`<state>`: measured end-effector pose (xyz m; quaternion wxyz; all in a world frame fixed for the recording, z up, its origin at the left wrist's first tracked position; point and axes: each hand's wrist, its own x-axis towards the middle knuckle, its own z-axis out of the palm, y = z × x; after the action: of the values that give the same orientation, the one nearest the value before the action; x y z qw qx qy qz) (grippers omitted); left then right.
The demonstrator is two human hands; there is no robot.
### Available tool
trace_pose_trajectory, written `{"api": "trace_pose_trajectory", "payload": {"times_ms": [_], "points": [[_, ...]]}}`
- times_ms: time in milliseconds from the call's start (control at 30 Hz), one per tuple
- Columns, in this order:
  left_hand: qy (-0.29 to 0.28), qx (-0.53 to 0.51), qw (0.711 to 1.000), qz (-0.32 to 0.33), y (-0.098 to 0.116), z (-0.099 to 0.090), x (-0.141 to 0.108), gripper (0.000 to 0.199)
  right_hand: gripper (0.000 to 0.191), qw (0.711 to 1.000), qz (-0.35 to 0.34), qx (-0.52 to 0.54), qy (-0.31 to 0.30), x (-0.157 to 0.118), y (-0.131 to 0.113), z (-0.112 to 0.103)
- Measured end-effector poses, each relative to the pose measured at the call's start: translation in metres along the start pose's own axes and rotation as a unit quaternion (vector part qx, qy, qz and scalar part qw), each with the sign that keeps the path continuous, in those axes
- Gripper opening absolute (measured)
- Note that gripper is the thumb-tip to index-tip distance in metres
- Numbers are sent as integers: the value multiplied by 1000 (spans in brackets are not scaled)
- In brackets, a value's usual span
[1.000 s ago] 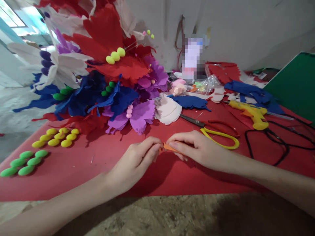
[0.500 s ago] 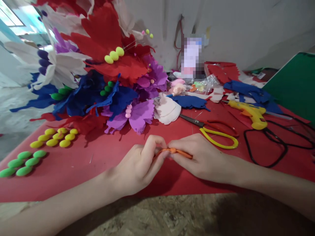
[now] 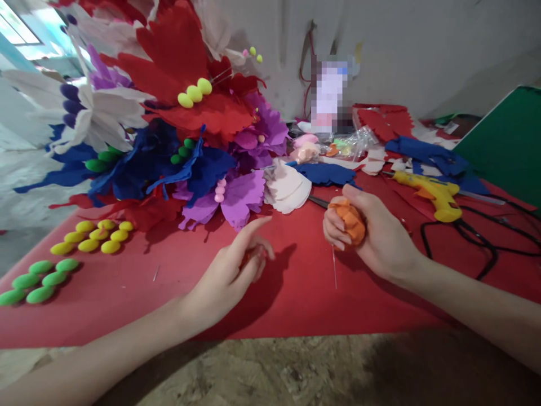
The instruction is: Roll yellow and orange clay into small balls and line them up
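A crumpled lump of soft orange modelling clay [image 3: 353,223] sits in my right hand [image 3: 378,234], pressed between the curled fingers and the palm. My left hand [image 3: 236,265] is raised over the red table to the left, with the index finger stretched out and the other fingers loosely bent; I see nothing held in it. A thin pin [image 3: 335,269] shows just below my right hand, and whether it touches the fingers is unclear. Behind that hand, scissors [image 3: 318,201] are mostly hidden. White petal-shaped pieces [image 3: 287,187] lie beyond the gap between my hands.
Yellow ovals [image 3: 88,245] and green ovals [image 3: 40,294] lie in rows at left, near a pin [image 3: 156,273]. Large fabric butterflies [image 3: 198,124] crowd the back left. A yellow glue gun [image 3: 439,197] with black cord, blue cloth [image 3: 426,155] and a green board [image 3: 507,144] occupy the right.
My hands have moved apart. The orange clay, stretched between both hands before, is now bunched in my right hand, which has risen and turned. My left index finger has straightened.
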<state>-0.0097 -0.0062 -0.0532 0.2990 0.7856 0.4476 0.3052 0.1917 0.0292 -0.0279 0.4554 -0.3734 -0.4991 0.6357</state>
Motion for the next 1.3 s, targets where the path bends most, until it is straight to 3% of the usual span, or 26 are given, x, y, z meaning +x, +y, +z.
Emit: {"api": "trace_pose_trajectory", "payload": {"times_ms": [100, 200, 300, 400, 500, 567, 633, 700, 800, 867, 1000, 1067, 1133, 1300], "points": [[-27, 107, 991, 71, -8, 7, 2, 53, 36, 999, 32, -10, -1, -1, 4, 1], [-104, 232, 961, 112, -13, 8, 3, 51, 19, 998, 61, 2, -19, -2, 5, 2], [-160, 286, 940, 99, -9, 4, 4, 44, 13, 996, 80, 28, -35, -2, 6, 3], [-197, 254, 945, 65, -4, -5, 4, 56, 15, 993, 91, 53, -53, -2, 6, 5], [-148, 184, 971, 49, 1, -12, 5, 56, 27, 986, 130, 65, -80, -3, 5, 7], [-82, 163, 980, 83, 5, -14, 9, 47, 55, 981, 155, 29, -117, -6, 6, 6], [-53, 170, 974, 142, 11, -11, 14, 34, 81, 972, 165, -45, -162, -9, 9, 4], [-51, 212, 955, 200, 17, -6, 21, 28, 93, 956, 169, -136, -195, -13, 11, 3], [-33, 334, 906, 257, 28, 2, 29, 39, 93, 925, 164, -269, -214, -18, 8, 4], [-31, 401, 880, 252, 36, 5, 31, 45, 91, 900, 165, -336, -225, -20, 2, 7], [-69, 459, 866, 186, 48, 4, 32, 49, 88, 857, 199, -404, -249, -23, -12, 12], [-87, 464, 858, 204, 49, 4, 32, 49, 87, 846, 207, -423, -250, -24, -13, 13], [-87, 455, 850, 250, 48, 5, 33, 46, 87, 851, 191, -420, -250, -25, -11, 12], [-68, 411, 853, 315, 41, 5, 33, 29, 87, 898, 95, -349, -251, -22, -8, 6]]}}
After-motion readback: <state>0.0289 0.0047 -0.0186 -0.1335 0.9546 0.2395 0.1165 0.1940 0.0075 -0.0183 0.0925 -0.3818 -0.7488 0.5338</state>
